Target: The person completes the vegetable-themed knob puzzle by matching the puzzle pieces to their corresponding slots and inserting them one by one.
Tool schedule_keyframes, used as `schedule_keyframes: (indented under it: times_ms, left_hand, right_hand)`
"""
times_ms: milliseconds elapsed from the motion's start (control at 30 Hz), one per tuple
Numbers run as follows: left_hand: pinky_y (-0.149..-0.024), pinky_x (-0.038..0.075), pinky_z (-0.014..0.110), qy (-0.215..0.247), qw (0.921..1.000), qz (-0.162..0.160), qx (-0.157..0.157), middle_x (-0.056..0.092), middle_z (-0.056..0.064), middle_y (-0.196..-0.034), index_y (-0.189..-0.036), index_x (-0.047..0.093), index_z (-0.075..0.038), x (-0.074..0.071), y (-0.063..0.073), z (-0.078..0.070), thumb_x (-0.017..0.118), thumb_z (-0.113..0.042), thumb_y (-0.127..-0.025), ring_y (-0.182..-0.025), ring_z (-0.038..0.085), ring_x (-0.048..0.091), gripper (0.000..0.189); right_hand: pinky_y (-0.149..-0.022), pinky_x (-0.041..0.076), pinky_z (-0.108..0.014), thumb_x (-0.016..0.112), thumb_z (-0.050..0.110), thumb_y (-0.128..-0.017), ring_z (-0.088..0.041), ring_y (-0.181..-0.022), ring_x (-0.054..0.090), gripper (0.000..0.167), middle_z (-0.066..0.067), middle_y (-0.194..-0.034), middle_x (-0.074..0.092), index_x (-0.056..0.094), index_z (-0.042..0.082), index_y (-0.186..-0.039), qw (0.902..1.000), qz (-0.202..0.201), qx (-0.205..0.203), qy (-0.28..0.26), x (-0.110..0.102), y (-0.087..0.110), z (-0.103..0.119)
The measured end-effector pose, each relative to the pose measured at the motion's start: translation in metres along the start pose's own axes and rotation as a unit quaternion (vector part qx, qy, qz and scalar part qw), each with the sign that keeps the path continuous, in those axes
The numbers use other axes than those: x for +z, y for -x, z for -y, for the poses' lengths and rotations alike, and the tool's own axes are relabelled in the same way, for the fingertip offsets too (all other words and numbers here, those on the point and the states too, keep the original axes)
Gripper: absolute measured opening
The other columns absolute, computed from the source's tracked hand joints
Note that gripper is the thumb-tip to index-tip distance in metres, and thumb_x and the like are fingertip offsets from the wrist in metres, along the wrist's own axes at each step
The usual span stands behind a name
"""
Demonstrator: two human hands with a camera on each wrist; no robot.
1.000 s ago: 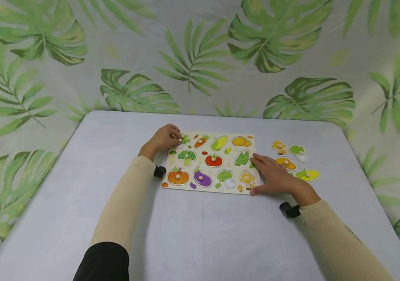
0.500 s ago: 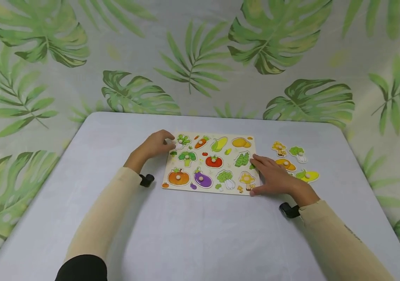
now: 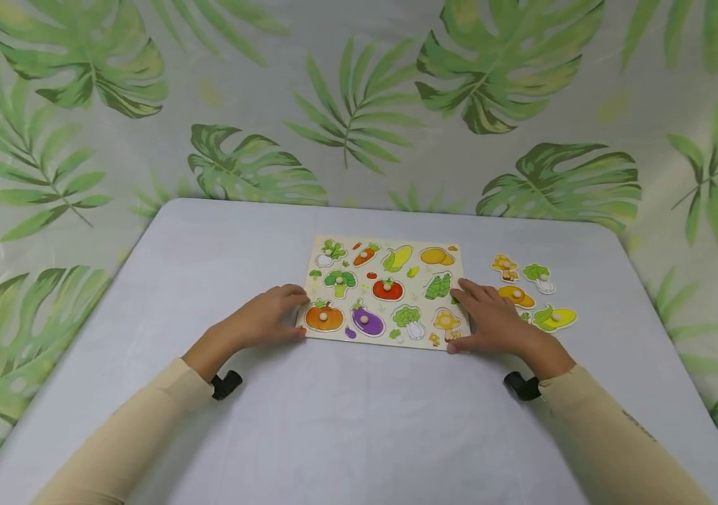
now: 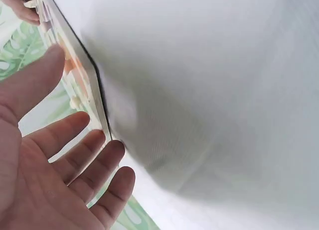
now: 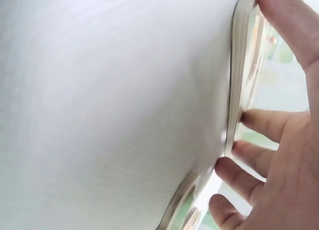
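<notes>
A wooden vegetable peg puzzle board (image 3: 414, 289) lies flat on the table. Knobbed pieces sit in it: a radish (image 3: 331, 254), carrot (image 3: 367, 255), broccoli (image 3: 340, 282), tomato (image 3: 388, 289), pumpkin (image 3: 324, 318) and eggplant (image 3: 367, 322). The corn, potato, pea, bok choy and mushroom pictures show no knobs. My left hand (image 3: 266, 317) is at the board's left edge, fingers loosely extended, thumb by the near corner. On the opposite edge rests my right hand (image 3: 494, 319), fingers spread, thumb at the near right corner. In both wrist views neither hand grips a piece.
Right of the board lie loose knobbed pieces: a mushroom (image 3: 505, 267), a bok choy (image 3: 538, 277), a potato (image 3: 517, 296) and a corn (image 3: 554, 318). A green piece (image 3: 526, 317) is mostly hidden behind the right hand. A leaf-patterned cloth (image 3: 346, 182) hangs behind the white table (image 3: 371, 421).
My left hand has left the radish at the board's upper left corner and come down toward me to the lower left edge. The right hand stays at the right edge.
</notes>
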State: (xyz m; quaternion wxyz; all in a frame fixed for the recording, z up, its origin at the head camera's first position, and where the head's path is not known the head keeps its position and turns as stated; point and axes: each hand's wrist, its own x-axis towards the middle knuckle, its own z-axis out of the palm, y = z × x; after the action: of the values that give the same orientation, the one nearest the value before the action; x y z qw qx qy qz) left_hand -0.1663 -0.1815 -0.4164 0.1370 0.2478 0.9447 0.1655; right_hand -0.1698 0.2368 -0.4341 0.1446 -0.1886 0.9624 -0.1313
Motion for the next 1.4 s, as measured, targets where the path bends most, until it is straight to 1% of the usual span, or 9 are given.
schedule_keyframes:
  times_ms: [133,300,600,700,800,933,1133,1300,1400]
  left_hand:
    - [-0.112,0.042,0.054,-0.013,0.9999,0.003,0.007,0.048,0.015,-0.148,-0.135,0.059,-0.008,0.007,-0.004,-0.001,0.079,-0.029,-0.083,-0.135,0.037,0.049,0.06]
    - [-0.112,0.042,0.054,-0.025,0.9996,0.001,0.011,0.046,0.015,-0.15,-0.133,0.061,-0.008,0.006,-0.005,-0.003,0.079,-0.026,-0.084,-0.135,0.038,0.048,0.055]
    - [-0.114,0.04,0.053,-0.019,0.9995,-0.009,0.023,0.046,0.019,-0.152,-0.131,0.062,-0.003,0.003,-0.004,0.0,0.075,-0.024,-0.085,-0.139,0.039,0.046,0.052]
    - [-0.115,0.038,0.053,-0.008,0.9997,-0.006,0.022,0.042,0.019,-0.155,-0.134,0.059,-0.002,0.005,-0.005,0.003,0.075,-0.023,-0.086,-0.142,0.04,0.042,0.055]
    - [-0.118,0.035,0.052,0.014,0.9998,0.009,0.01,0.036,0.016,-0.159,-0.141,0.054,-0.004,0.007,-0.005,0.006,0.074,-0.024,-0.088,-0.147,0.037,0.035,0.06]
    - [-0.12,0.032,0.052,0.034,0.9992,0.022,0.004,0.031,0.014,-0.163,-0.145,0.049,-0.007,0.007,-0.004,0.009,0.073,-0.027,-0.09,-0.15,0.036,0.031,0.063]
    - [-0.121,0.029,0.054,0.042,0.9985,0.035,0.003,0.027,0.014,-0.164,-0.148,0.045,-0.007,0.003,-0.003,0.01,0.07,-0.027,-0.092,-0.151,0.037,0.027,0.065]
    - [-0.121,0.028,0.055,0.038,0.9986,0.036,0.002,0.028,0.013,-0.164,-0.151,0.04,-0.007,0.004,-0.004,0.011,0.07,-0.028,-0.092,-0.151,0.037,0.028,0.07]
    - [-0.121,0.029,0.056,0.043,0.9986,0.029,0.007,0.029,0.015,-0.163,-0.152,0.038,-0.005,0.006,-0.005,0.01,0.071,-0.028,-0.091,-0.15,0.039,0.028,0.073]
  right_hand:
    - [-0.111,0.025,-0.071,0.082,0.057,-0.071,-0.048,-0.142,0.027,0.106,-0.02,-0.163,0.023,0.037,0.005,-0.152,1.0,-0.008,-0.001,0.006,0.0,0.002,0.0]
    - [-0.111,0.027,-0.072,0.081,0.059,-0.072,-0.047,-0.142,0.027,0.106,-0.019,-0.163,0.023,0.037,0.006,-0.152,0.9999,-0.014,0.003,0.01,0.002,0.003,0.002]
    - [-0.112,0.028,-0.071,0.08,0.061,-0.072,-0.045,-0.144,0.027,0.106,-0.017,-0.164,0.021,0.036,0.009,-0.153,0.9997,-0.019,0.002,0.018,0.007,-0.001,0.0]
    - [-0.113,0.027,-0.07,0.08,0.057,-0.074,-0.045,-0.144,0.027,0.1,-0.017,-0.163,0.024,0.039,0.008,-0.152,0.9996,-0.019,-0.009,0.02,0.004,0.0,-0.003]
    - [-0.112,0.028,-0.069,0.078,0.05,-0.079,-0.045,-0.144,0.029,0.088,-0.019,-0.16,0.032,0.045,0.007,-0.148,0.9989,-0.031,-0.025,0.023,-0.003,0.001,-0.007]
    - [-0.107,0.033,-0.071,0.076,0.043,-0.084,-0.045,-0.142,0.033,0.073,-0.021,-0.153,0.042,0.052,0.006,-0.143,0.9978,-0.049,-0.025,0.038,-0.019,0.004,-0.015]
    - [-0.107,0.03,-0.073,0.072,0.035,-0.09,-0.049,-0.138,0.034,0.064,-0.026,-0.148,0.046,0.052,0.001,-0.14,0.9984,-0.054,0.007,0.012,-0.05,0.009,-0.04]
    - [-0.11,0.03,-0.07,0.068,0.028,-0.093,-0.054,-0.135,0.037,0.062,-0.033,-0.146,0.045,0.048,-0.004,-0.142,0.9972,-0.048,0.043,-0.039,-0.073,0.01,-0.073]
    - [-0.11,0.031,-0.07,0.065,0.025,-0.095,-0.055,-0.134,0.038,0.06,-0.036,-0.146,0.042,0.046,-0.005,-0.143,0.9953,-0.057,0.066,-0.041,-0.084,0.012,-0.094]
